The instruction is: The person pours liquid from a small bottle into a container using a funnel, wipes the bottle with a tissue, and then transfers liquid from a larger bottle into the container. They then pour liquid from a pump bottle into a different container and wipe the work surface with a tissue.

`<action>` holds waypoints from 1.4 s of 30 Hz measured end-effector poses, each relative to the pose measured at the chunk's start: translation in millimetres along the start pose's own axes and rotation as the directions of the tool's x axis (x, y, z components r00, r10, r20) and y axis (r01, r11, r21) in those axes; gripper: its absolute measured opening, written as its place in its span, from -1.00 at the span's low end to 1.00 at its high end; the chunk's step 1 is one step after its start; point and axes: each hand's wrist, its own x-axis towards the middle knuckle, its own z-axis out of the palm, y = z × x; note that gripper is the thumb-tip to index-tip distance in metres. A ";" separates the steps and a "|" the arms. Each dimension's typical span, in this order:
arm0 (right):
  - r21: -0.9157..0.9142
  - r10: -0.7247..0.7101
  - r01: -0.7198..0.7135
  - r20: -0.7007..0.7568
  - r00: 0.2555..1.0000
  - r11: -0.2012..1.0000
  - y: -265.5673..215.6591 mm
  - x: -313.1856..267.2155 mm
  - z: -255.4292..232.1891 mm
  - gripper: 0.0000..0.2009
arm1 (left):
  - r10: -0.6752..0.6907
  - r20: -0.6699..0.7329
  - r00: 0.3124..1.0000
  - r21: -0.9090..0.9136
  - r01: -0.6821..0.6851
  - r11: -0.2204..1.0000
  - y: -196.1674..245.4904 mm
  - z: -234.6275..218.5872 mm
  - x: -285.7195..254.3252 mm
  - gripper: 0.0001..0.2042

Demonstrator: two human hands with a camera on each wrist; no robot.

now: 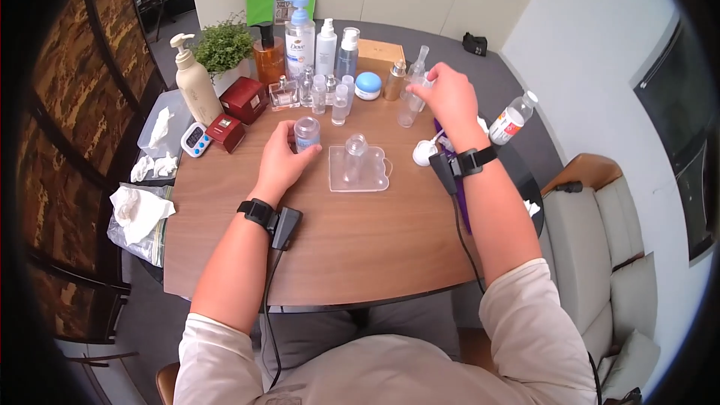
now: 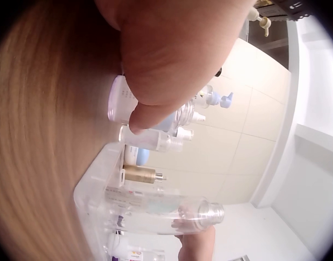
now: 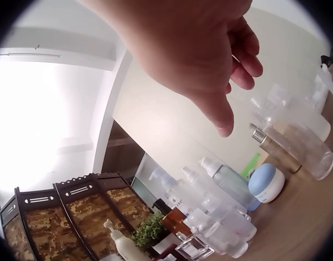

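Clear plastic accounts for most of the articles in use. Head view, clock positions taken from the transparent case [image 1: 337, 178] on the wooden table [image 1: 337, 255]: an uncapped bottle [image 1: 355, 166] stands upright on the case. At ten o'clock the left hand [image 1: 281, 161] is partly closed round a small bottle [image 1: 307, 137], thumb on the near side; the mouth of that item is open. At one o'clock a slim bottle [image 1: 408, 113] is upright, with the right hand [image 1: 454, 101] raised just beside it. A white pump top [image 1: 424, 153] lies between two and three o'clock, and a blue-and-white pump bottle [image 1: 300, 49] stands at eleven.

Left wrist view: the thumb presses against the small bottle's wall. The uncapped bottle is at six o'clock of this tilted picture, with the right hand visible beyond it.

Right wrist view: the right hand is moderately open, thumb extended, fingers loosely bent, nothing seen in its hold. Clear bottles are at three o'clock, apart from the fingers; a blue-lidded jar [image 3: 266, 182] is at four and a green plant [image 3: 150, 230] at six
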 end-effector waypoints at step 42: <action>0.510 -0.352 0.443 -0.270 0.896 0.738 -58.3 -165.3 -3.1 -0.85 | 0.058 0.003 0.998 0.067 -0.058 0.996 -1.8 -3.8 -0.1 -0.44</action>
